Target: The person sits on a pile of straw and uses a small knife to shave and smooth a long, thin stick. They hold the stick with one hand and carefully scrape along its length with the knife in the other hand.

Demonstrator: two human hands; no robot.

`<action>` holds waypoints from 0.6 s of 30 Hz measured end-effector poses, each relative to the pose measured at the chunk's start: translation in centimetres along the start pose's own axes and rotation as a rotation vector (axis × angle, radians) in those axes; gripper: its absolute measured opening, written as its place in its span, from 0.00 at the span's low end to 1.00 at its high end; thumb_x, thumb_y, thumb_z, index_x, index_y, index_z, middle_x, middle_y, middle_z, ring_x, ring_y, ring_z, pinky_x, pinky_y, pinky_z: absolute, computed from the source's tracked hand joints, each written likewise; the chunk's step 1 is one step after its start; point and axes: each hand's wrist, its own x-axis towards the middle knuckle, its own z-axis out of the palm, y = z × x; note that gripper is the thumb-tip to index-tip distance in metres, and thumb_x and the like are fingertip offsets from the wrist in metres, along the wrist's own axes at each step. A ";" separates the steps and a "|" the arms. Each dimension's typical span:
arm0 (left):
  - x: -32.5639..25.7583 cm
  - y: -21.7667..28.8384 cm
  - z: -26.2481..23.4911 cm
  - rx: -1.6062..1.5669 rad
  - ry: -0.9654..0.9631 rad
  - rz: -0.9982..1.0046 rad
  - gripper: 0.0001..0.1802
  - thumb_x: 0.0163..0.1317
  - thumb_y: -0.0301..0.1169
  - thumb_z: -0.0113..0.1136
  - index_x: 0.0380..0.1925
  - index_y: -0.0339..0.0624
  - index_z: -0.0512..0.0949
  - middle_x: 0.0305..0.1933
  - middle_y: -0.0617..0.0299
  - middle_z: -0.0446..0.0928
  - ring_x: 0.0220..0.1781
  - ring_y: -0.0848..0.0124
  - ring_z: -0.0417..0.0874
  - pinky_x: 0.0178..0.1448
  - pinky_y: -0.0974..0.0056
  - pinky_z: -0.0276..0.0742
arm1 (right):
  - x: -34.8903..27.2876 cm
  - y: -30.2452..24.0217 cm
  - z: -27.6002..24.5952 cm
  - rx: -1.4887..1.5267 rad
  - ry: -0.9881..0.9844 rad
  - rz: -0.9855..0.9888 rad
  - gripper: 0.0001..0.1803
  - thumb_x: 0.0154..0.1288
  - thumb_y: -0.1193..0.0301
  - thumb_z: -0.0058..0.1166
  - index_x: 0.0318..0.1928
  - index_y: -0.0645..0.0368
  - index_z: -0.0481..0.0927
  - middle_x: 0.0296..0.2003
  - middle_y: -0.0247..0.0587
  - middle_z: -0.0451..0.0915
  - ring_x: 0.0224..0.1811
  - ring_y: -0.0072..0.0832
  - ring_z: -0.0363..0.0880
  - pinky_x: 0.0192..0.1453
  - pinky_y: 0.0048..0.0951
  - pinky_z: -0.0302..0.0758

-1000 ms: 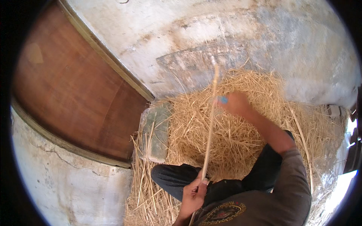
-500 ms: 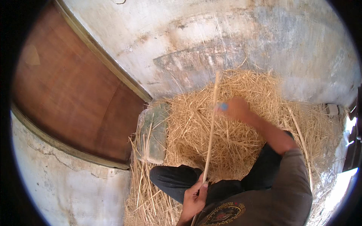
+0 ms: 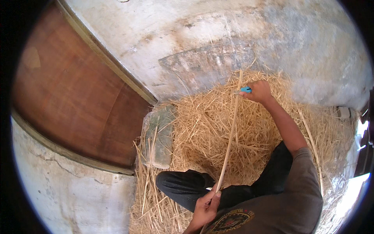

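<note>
A long, pale, thin strip that looks like bamboo or cane (image 3: 230, 144) slants up from my lap toward the far wall. My left hand (image 3: 206, 204) grips its lower part by my thigh, fingers wrapped round it. Near the strip's far end, my right hand (image 3: 259, 91) is closed on a small blue-handled cutter (image 3: 246, 89). Its blade meets the strip or lies right beside it; the exact contact is too small to tell. Under the strip, a heap of straw-coloured shavings (image 3: 249, 136) fills the floor in front of my crossed legs.
A grey-green stone block (image 3: 159, 138) lies left of the heap, with loose strips across it. Beyond rises a stained whitewashed wall (image 3: 233, 43); a brown door-like panel (image 3: 85, 89) in a wooden frame is at left. Another long strip (image 3: 309, 140) lies to my right.
My right hand with the cutter has moved outward and a little right, toward the strip's far end. The strip's far end has swung right; my left hand has shifted slightly right and down.
</note>
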 end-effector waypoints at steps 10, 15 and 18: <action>0.5 -1.9 -0.7 -0.078 -0.061 -0.022 0.22 0.72 0.32 0.49 0.65 0.44 0.67 0.21 0.75 0.63 0.23 0.86 0.62 0.27 0.77 0.59 | -1.0 -0.9 0.5 -0.019 -0.340 0.096 0.43 0.55 0.24 0.36 0.16 0.53 0.73 0.11 0.31 0.69 0.14 0.26 0.71 0.19 0.33 0.68; 1.4 -3.1 -1.1 -0.347 -0.029 -0.148 0.21 0.73 0.30 0.45 0.65 0.46 0.67 0.18 0.70 0.63 0.16 0.82 0.62 0.21 0.75 0.62 | -3.0 -7.5 2.2 0.742 -0.645 0.407 0.41 0.58 0.27 0.37 0.13 0.53 0.69 0.09 0.33 0.66 0.12 0.28 0.68 0.20 0.38 0.70; 2.2 -3.4 -1.9 -0.598 -0.042 -0.128 0.21 0.74 0.31 0.44 0.65 0.43 0.66 0.16 0.69 0.60 0.13 0.81 0.59 0.18 0.73 0.61 | -6.1 -13.9 -1.3 0.451 -0.569 -0.135 0.40 0.59 0.29 0.40 0.16 0.55 0.77 0.11 0.38 0.71 0.13 0.34 0.72 0.22 0.40 0.71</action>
